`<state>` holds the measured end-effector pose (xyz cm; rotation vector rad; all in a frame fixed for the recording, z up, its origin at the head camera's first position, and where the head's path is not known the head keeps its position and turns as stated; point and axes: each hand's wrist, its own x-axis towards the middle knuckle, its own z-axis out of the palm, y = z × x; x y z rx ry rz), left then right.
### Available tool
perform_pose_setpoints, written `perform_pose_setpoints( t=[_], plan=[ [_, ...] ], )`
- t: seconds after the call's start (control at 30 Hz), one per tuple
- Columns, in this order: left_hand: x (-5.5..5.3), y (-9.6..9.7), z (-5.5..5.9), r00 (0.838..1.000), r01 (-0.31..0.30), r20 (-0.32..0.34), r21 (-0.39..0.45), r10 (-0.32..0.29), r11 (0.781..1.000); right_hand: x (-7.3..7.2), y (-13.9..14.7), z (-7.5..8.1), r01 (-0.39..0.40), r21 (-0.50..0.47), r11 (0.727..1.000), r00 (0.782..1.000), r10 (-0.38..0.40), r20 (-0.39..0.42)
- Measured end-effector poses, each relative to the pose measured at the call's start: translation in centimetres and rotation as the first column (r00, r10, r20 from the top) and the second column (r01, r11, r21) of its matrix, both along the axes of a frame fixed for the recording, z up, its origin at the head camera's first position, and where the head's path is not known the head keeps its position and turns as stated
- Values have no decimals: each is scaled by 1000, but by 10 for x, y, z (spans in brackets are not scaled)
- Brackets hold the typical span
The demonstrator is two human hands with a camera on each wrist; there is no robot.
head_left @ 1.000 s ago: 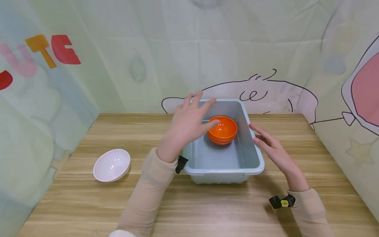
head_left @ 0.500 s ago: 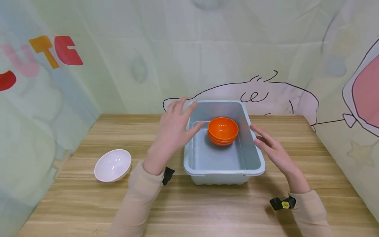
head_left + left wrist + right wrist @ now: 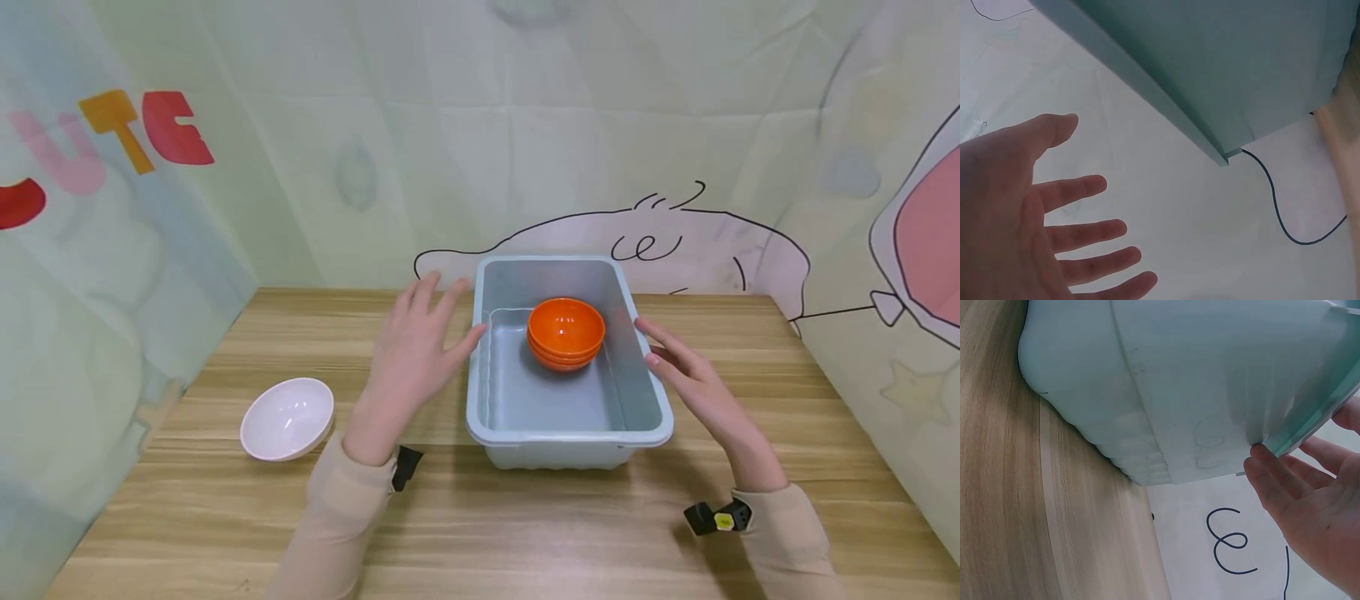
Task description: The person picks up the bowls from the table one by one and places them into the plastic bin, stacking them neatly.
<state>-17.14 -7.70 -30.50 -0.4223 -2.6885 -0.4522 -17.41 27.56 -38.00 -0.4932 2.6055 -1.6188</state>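
A pale blue plastic basin (image 3: 570,446) stands on the wooden table, with a small stack of orange bowls (image 3: 566,332) inside, towards its right side. My left hand (image 3: 411,350) hovers just left of the basin, fingers spread and holding nothing; in the left wrist view, the hand (image 3: 1054,206) shows bare fingers apart from the basin's wall (image 3: 1229,69). At the basin's right rim rests my right hand (image 3: 690,379), its fingertips and thumb touching the edge. The right wrist view has these fingers (image 3: 1279,478) fairly straight, up against the underside of the rim.
A white bowl (image 3: 287,419) sits on the table's left side, slightly tilted. Behind the wooden table (image 3: 525,533) hangs a printed cloth backdrop (image 3: 337,167), which also runs along both sides. A black wrist strap with a camera (image 3: 717,517) is on the right wrist.
My left hand has moved left and towards me, from over the basin's left part to outside its left rim. The right hand, basin and bowls have stayed in place.
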Motion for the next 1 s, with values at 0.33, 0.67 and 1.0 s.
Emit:
perform_pose_setpoints(
  t=[0.33,0.67,1.0],
  plan=[
    [4,-16,-16,998,-59,2,12,59,998,0,-1,-1,2,5,1000,1000,-2,-1],
    [6,-31,-29,990,-122,66,-4,122,993,0,2,-3,5,6,1000,1000,-5,6],
    [10,-50,-42,980,-191,59,-18,192,981,-1,1,-1,6,7,1000,1000,-6,6]
  ],
)
